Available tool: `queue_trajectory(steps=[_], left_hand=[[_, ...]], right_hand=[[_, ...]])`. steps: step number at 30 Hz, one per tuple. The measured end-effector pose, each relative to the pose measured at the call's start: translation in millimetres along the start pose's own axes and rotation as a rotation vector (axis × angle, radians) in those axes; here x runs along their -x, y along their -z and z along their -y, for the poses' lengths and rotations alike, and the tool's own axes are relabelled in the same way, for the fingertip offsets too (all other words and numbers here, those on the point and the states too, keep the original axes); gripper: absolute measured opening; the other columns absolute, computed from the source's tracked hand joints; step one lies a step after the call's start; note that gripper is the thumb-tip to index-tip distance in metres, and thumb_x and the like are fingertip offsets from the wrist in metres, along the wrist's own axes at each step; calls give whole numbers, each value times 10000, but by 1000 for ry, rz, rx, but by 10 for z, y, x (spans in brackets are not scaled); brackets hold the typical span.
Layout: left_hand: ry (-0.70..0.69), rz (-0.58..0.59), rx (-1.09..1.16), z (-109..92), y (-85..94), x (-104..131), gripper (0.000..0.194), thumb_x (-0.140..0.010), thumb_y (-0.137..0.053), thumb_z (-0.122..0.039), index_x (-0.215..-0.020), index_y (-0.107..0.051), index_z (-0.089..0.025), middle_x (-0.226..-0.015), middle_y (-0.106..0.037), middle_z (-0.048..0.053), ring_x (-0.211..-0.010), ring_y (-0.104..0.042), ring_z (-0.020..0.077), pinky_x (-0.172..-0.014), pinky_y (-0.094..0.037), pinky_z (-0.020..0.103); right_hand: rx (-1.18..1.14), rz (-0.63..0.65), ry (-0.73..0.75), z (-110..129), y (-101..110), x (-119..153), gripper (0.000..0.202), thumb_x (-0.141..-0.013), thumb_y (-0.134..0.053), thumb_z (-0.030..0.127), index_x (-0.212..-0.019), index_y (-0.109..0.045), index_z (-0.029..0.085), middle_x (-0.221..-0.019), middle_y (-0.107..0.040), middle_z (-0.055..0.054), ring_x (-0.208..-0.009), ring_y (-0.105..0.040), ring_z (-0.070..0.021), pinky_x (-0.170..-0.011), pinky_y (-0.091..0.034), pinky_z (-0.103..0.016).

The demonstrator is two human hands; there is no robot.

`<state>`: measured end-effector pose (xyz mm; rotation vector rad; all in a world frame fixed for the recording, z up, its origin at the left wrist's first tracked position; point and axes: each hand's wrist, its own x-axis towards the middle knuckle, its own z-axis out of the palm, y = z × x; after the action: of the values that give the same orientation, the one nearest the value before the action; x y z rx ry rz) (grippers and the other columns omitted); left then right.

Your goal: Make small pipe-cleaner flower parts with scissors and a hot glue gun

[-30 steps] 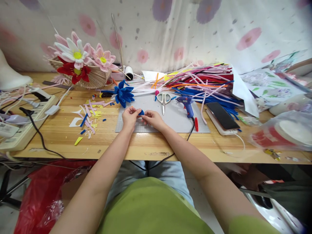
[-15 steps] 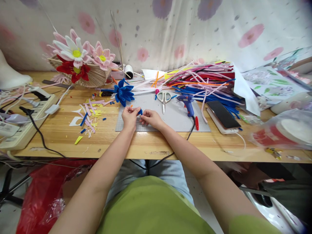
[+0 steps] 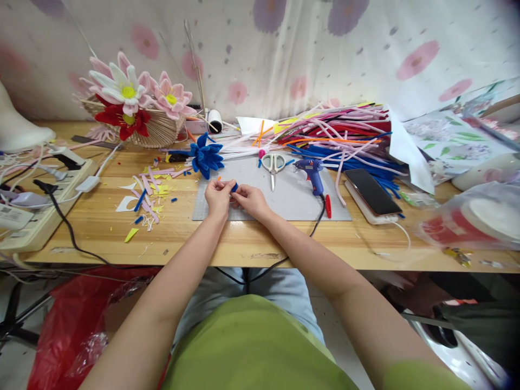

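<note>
A short piece of blue pipe cleaner [image 3: 234, 187] is pinched between my two hands, over the near part of the grey cutting mat [image 3: 300, 200]. My left hand [image 3: 218, 196] grips it from the left with thumb and forefinger. From the right, my right hand [image 3: 251, 200] closes its fingertips on the same piece, and its lower fingers curl out of sight. A small orange tip [image 3: 219, 178] shows just above my left fingers. Behind the hands lies a blue pipe-cleaner flower [image 3: 206, 156]. Scissors [image 3: 273, 167] rest on the mat to the right.
A blue glue gun [image 3: 312, 174] and red clip-like piece [image 3: 328, 206] lie right of the scissors. Pipe cleaners [image 3: 337, 130] pile up behind; a phone [image 3: 371, 192] sits farther right. Scraps [image 3: 150, 197], a power strip [image 3: 52, 211] and a flower-covered fan [image 3: 162, 127] occupy the left.
My right fingertips have come closer to my left hand and closed further on the blue piece, which has turned slightly. Things on the table stay where they were.
</note>
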<state>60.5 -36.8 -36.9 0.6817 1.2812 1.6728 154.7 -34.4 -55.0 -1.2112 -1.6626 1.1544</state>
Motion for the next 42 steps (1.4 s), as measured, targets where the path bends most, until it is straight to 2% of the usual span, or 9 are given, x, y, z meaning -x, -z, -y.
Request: queue_trajectory(steps=[8, 16, 22, 27, 31, 36, 39, 42], left_hand=[[-9, -22, -50, -5, -9, 30, 336, -630, -674, -178, -618, -338, -195, -594, -519, -67, -529, -521, 67, -444, -364, 168], [-10, -1, -102, 37, 3, 13, 361, -621, -706, -232, -617, -347, -193, -565, -480, -78, -491, -481, 54, -463, -377, 179], [7, 50, -68, 43, 0, 32, 362, -619, -715, -357, -629, -398, -182, -506, -454, -86, -443, -445, 44, -461, -369, 182], [30, 62, -93, 47, 2, 35, 360, -541, -759, -253, -666, -431, -171, -500, -486, -92, -447, -476, 48, -469, -383, 177], [30, 75, -110, 73, 4, 24, 338, -549, -736, -189, -673, -421, -176, -506, -497, -97, -443, -491, 49, -474, -381, 173], [106, 122, -59, 5, 11, 40, 359, -565, -691, -98, -685, -365, -188, -501, -481, -101, -561, -611, 106, -571, -435, 196], [198, 164, -52, -79, 33, 52, 405, -570, -688, -86, -737, -336, -200, -519, -511, -93, -576, -639, 143, -582, -461, 234], [252, 206, -88, -131, 61, 48, 472, -548, -716, -83, -782, -324, -203, -573, -574, -67, -544, -623, 128, -585, -472, 251]], right_hand=[[-68, -15, -50, 52, 9, 28, 149, -792, -554, 268, -677, -523, 179, -647, -650, 17, -513, -598, -88, -540, -447, -206], [-81, -41, -47, 51, 17, 34, 158, -782, -556, 281, -666, -525, 178, -641, -649, 12, -493, -585, -90, -524, -449, -210], [-142, -50, -59, 35, 29, -5, 165, -770, -556, 286, -657, -520, 172, -641, -648, 18, -465, -555, -67, -479, -422, -177], [-89, -67, -64, 40, 35, -4, 165, -788, -512, 263, -652, -528, 171, -646, -656, 14, -483, -562, -72, -502, -421, -182], [82, -87, -41, 50, 44, 14, 184, -805, -478, 259, -655, -549, 179, -627, -647, 17, -520, -572, -87, -553, -414, -203], [563, -169, -21, 71, 190, 38, 316, -766, -565, 461, -605, -574, 190, -625, -641, -10, -627, -576, -135, -596, -365, -246], [543, -83, 67, 49, 346, 44, 290, -700, -651, 478, -709, -620, 189, -670, -650, -4, -634, -559, -122, -601, -370, -238], [357, -42, 208, -5, 473, 33, 378, -682, -692, 425, -968, -631, 186, -832, -675, -16, -640, -544, -102, -625, -412, -236]])
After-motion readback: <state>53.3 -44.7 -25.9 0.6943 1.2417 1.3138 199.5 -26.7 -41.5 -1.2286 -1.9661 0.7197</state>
